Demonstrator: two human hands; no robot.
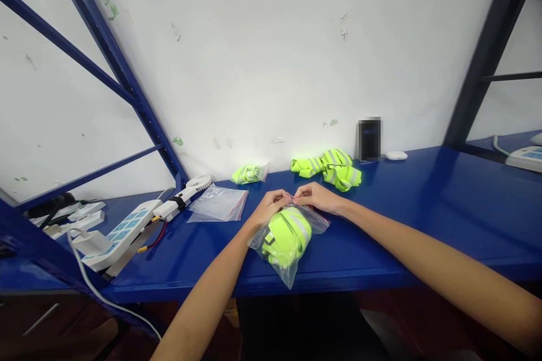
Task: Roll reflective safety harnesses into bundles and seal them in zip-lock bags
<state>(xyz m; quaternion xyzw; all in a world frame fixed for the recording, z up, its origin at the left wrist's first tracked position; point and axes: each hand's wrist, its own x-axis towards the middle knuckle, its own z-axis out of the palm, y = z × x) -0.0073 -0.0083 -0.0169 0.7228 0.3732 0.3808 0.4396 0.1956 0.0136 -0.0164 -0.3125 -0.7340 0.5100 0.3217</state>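
A clear zip-lock bag (pixel 290 277) lies at the front of the blue table, its red-lined mouth pointing away from me. Inside it is a rolled neon-yellow reflective vest (pixel 288 240) with grey stripes. My left hand (pixel 270 206) pinches the bag's mouth near its middle, thumb and fingers closed. Right beside it, my right hand (pixel 315 197) also pinches the red-lined edge. The bag's right corner sticks out below my right wrist. Whether the seal between my fingertips is closed, I cannot tell.
Flat empty zip-lock bags (pixel 220 203) lie to the left, near a white handheld fan (pixel 199 183) and a power strip (pixel 122 234). Against the wall are a bagged vest (pixel 247 175), loose rolled vests (pixel 334 166), a dark blurred object (pixel 370 140) and a white case (pixel 396 155).
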